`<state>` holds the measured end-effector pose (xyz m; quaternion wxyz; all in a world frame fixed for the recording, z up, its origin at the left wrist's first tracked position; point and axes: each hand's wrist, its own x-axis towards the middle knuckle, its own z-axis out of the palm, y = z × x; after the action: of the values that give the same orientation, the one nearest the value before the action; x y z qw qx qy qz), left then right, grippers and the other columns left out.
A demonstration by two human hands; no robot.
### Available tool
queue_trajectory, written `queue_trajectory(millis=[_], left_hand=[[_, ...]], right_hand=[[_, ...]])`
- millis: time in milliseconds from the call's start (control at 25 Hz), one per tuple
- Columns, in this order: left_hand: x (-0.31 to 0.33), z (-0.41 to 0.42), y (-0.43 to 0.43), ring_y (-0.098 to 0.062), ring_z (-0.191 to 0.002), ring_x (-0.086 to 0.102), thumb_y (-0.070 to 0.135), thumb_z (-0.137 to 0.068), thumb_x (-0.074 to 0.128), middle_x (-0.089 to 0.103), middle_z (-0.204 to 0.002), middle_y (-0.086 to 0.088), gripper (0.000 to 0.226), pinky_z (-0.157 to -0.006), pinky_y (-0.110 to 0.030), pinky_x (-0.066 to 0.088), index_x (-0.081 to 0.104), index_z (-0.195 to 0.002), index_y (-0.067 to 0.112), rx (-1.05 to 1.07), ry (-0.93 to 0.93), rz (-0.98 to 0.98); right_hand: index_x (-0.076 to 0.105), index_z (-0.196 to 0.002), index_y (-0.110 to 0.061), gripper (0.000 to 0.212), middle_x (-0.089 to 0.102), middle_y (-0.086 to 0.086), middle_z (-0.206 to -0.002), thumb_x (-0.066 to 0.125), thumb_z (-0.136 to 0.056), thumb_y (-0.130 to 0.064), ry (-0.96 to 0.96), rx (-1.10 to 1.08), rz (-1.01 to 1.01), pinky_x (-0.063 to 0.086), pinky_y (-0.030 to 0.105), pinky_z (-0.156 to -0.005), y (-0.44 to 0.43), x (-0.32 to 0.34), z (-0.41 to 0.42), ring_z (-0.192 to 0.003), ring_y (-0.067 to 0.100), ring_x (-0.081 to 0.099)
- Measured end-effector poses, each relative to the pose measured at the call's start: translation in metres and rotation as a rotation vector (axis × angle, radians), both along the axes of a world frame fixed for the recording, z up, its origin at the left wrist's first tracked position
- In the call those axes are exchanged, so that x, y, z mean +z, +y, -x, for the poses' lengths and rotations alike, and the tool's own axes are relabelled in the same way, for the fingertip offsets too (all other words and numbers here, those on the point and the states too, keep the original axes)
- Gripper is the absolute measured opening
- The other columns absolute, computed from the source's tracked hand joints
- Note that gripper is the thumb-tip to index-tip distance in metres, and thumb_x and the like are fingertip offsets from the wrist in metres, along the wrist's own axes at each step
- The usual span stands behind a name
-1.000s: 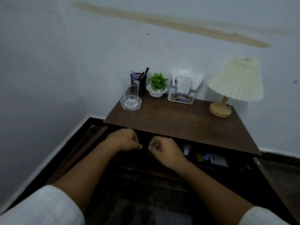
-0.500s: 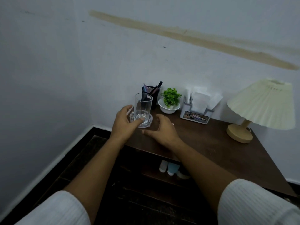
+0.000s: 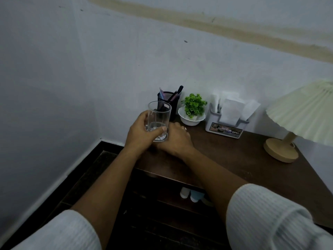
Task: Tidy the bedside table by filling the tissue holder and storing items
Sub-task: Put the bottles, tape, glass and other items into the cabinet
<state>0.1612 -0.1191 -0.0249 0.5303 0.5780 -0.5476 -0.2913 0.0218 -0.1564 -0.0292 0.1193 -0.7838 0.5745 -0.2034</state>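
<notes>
My left hand (image 3: 141, 135) is closed around a clear drinking glass (image 3: 159, 114) and holds it a little above the back left corner of the dark wooden bedside table (image 3: 243, 170). My right hand (image 3: 178, 139) lies palm down on the table right behind and under the glass, covering whatever is beneath it. The white tissue holder (image 3: 224, 130) stands at the back by the wall with white tissues (image 3: 231, 110) sticking out of it.
A black mesh pen cup (image 3: 169, 98) and a small green plant in a white bowl (image 3: 192, 112) stand behind the glass. A cream pleated lamp (image 3: 302, 109) stands at the right. Small pale bottles (image 3: 191, 194) lie in the space under the tabletop. Walls close the left and back.
Both hands left the drawer front and reached up to the glass. My left hand took hold of it and raised it, while my right hand slid under it.
</notes>
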Motion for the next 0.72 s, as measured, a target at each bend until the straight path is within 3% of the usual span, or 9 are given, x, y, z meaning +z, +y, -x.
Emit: queue_trajectory(millis=[80, 280, 440, 640, 720], left_hand=[[0.002, 0.001, 0.0, -0.002, -0.1, 0.06, 0.039, -0.078, 0.083, 0.064, -0.125, 0.009, 0.057, -0.081, -0.022, 0.049, 0.054, -0.127, 0.033, 0.012, -0.035, -0.005], [0.008, 0.009, 0.016, -0.017, -0.117, 0.059, 0.04, -0.076, 0.084, 0.064, -0.131, 0.004, 0.066, -0.098, -0.041, 0.054, 0.052, -0.133, 0.031, -0.049, -0.05, -0.019], [0.018, 0.023, 0.055, -0.008, -0.112, 0.061, 0.04, -0.072, 0.086, 0.066, -0.124, 0.012, 0.065, -0.098, -0.038, 0.054, 0.054, -0.128, 0.036, -0.139, -0.036, -0.012], [0.024, 0.05, 0.126, -0.001, -0.109, 0.065, 0.05, -0.06, 0.086, 0.07, -0.115, 0.017, 0.065, -0.097, -0.04, 0.056, 0.058, -0.119, 0.042, -0.204, 0.019, 0.001], [0.019, 0.057, 0.156, -0.002, -0.11, 0.065, 0.045, -0.065, 0.087, 0.07, -0.115, 0.017, 0.063, -0.096, -0.04, 0.056, 0.058, -0.121, 0.042, -0.219, 0.016, 0.008]], right_hand=[[0.055, -0.134, -0.036, 0.094, 0.062, 0.001, -0.122, 0.058, -0.054, -0.086, -0.023, 0.005, -0.005, 0.049, 0.045, -0.097, 0.001, 0.0, 0.0, -0.115, 0.024, 0.056], [0.061, -0.124, -0.036, 0.086, 0.062, -0.006, -0.112, 0.067, -0.049, -0.079, -0.129, 0.013, -0.02, 0.054, 0.041, -0.093, 0.025, 0.004, 0.017, -0.107, 0.017, 0.06], [0.059, -0.12, -0.027, 0.086, 0.058, -0.009, -0.109, 0.074, -0.05, -0.074, -0.237, -0.026, 0.002, 0.055, 0.04, -0.089, 0.07, 0.002, 0.042, -0.106, 0.012, 0.058], [0.06, -0.108, -0.035, 0.08, 0.066, -0.013, -0.094, 0.076, -0.047, -0.084, -0.287, -0.095, -0.027, 0.062, 0.038, -0.065, 0.139, -0.004, 0.073, -0.083, 0.007, 0.068], [0.059, -0.11, -0.037, 0.08, 0.061, -0.016, -0.099, 0.076, -0.047, -0.084, -0.281, -0.087, -0.013, 0.061, 0.036, -0.067, 0.175, -0.004, 0.082, -0.088, 0.004, 0.065]])
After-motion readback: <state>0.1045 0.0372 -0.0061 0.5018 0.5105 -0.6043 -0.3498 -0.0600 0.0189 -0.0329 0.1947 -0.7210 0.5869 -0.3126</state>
